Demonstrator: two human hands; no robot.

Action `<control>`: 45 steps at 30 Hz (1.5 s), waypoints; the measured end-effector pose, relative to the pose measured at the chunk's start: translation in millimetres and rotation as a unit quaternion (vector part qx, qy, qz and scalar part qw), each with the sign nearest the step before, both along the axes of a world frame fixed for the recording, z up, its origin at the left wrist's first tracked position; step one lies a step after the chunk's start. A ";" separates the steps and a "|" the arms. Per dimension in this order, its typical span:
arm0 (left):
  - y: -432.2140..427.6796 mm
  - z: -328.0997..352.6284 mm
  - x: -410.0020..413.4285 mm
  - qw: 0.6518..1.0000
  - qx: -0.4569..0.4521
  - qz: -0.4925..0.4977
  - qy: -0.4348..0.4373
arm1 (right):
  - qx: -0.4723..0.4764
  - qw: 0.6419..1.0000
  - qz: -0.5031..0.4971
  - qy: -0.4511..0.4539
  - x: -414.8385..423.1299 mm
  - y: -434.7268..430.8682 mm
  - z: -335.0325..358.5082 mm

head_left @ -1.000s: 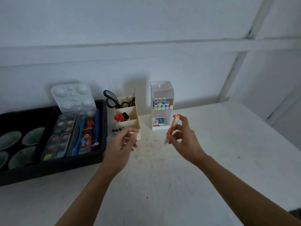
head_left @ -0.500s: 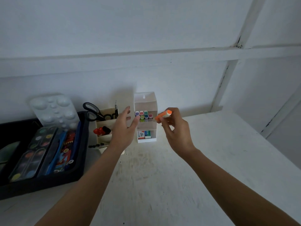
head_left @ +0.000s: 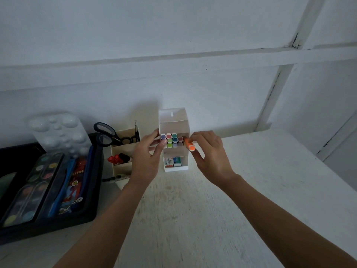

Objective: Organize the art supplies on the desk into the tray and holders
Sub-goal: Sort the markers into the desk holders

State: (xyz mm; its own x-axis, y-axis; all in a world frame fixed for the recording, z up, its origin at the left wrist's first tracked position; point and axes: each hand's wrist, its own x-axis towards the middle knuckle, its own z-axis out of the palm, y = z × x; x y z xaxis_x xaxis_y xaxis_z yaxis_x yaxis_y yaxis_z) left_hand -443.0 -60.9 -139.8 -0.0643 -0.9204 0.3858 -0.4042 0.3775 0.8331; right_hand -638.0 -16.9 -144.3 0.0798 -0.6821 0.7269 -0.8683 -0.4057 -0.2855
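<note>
A white tiered holder (head_left: pixel 173 118) stands against the back wall, its upper shelf stacked with several markers (head_left: pixel 172 140) showing coloured end caps. My right hand (head_left: pixel 209 151) pinches an orange marker (head_left: pixel 189 145) whose far tip is inside the right side of that shelf. My left hand (head_left: pixel 147 157) grips the holder's left edge, thumb on the marker ends. The lower shelf holds small boxes (head_left: pixel 173 161).
A cream organiser (head_left: pixel 120 151) with black scissors (head_left: pixel 104 133) and red-capped items stands left of the holder. A black tray (head_left: pixel 58 223) at the left holds watercolour sets (head_left: pixel 29 190) and pencil packs, with a white palette (head_left: pixel 59 132) behind it. A small loose item (head_left: pixel 114 178) lies near the organiser's foot.
Both hands have risen to the white holder. The orange marker swung from upright to pointing into the upper shelf, and my left hand closed on the holder's left edge.
</note>
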 end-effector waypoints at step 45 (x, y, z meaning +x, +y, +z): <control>4.0 -13.8 -12.3 0.997 0.046 -0.012 0.058 | 0.023 0.986 -0.011 -0.162 11.4 -16.0 -2.4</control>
